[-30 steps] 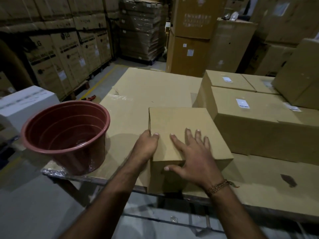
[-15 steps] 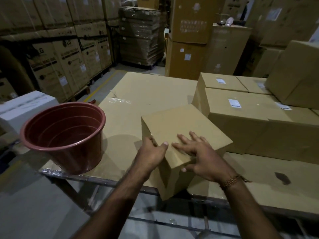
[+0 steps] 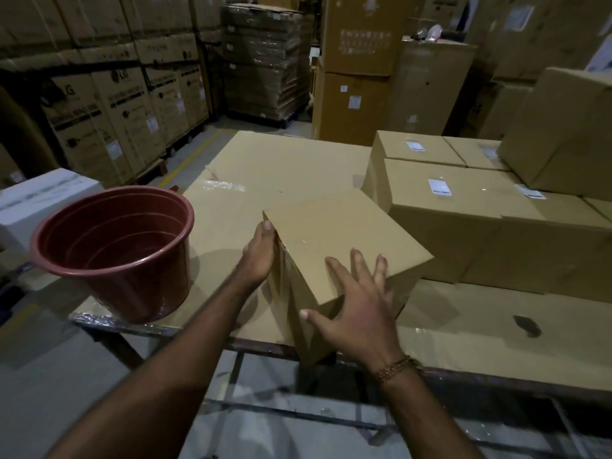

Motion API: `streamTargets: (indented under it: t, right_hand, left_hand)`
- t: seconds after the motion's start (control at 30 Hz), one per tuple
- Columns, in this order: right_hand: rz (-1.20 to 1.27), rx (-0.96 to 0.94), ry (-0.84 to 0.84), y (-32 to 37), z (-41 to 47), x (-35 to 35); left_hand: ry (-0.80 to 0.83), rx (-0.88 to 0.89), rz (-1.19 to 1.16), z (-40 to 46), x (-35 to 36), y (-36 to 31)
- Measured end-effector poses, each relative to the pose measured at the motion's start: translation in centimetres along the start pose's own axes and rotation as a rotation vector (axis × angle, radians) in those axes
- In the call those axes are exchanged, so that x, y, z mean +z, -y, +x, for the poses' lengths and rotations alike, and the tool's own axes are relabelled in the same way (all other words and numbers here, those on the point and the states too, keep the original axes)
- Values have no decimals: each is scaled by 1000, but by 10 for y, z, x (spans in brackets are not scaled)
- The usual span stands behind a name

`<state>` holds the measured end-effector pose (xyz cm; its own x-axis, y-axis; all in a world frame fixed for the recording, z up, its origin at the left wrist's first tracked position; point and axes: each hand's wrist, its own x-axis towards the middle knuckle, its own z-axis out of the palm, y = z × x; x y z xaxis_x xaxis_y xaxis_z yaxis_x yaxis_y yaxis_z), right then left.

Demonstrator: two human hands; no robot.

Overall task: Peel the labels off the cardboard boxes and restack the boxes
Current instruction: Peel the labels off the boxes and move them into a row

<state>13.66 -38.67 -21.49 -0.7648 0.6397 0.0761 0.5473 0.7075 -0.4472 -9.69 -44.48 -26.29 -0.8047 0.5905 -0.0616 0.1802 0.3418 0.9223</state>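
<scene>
Turned further since a second ago, the small cardboard box (image 3: 344, 246) is now seen corner-on, its near corner hanging past the front edge of the bench (image 3: 265, 167); back then it sat square to that edge. Its plain top face is tilted toward the camera, and no label is seen on the faces in view. The left hand (image 3: 260, 253) has been moved from the top edge to the left side face, where it is pressed flat with fingertips at the upper corner. The right hand (image 3: 356, 303) is spread across the near corner, four fingers straight on the top face and the thumb laid along the front face; neither hand is curled round anything.

One box is being handled. Four more boxes are counted at the right of the bench: two front boxes (image 3: 443, 226) side by side, two behind, and a fifth box (image 3: 563, 134) is tilted on top at the far right. Four white labels (image 3: 439, 187) can be made out on their tops. One red-brown bucket (image 3: 119, 250) stands at the left front corner of the bench, overhanging the edge slightly.

Open cardboard-covered surface is left between bucket and handled box, and behind the box toward the far edge. To the right, the handled box stands just beside the front boxes, with a narrow gap.
</scene>
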Motion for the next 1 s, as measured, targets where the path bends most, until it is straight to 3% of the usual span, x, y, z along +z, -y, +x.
streamTargets:
  t: [0.17, 0.33, 0.4, 0.53, 0.73, 0.9, 1.0]
  right_hand:
    - [47, -73, -122, -9, 5, 6]
    - [204, -147, -283, -15, 13, -19]
    - [335, -150, -340, -20, 24, -28]
    - [627, -55, -398, -37, 58, -35]
    - [610, 195, -635, -33, 89, -45]
    - [527, 99, -582, -47, 93, -37]
    - [450, 91, -318, -61, 90, -35]
  left_hand:
    - [-50, -87, 56, -4, -7, -7]
    - [-233, 110, -5, -13, -21, -32]
    - [-297, 172, 81, -17, -27, -39]
    - [-350, 231, 228, -19, -38, -49]
    - [-297, 215, 257, -12, -35, -51]
    - [-210, 135, 171, -12, -34, -42]
    - [-196, -55, 232, -5, -33, -41]
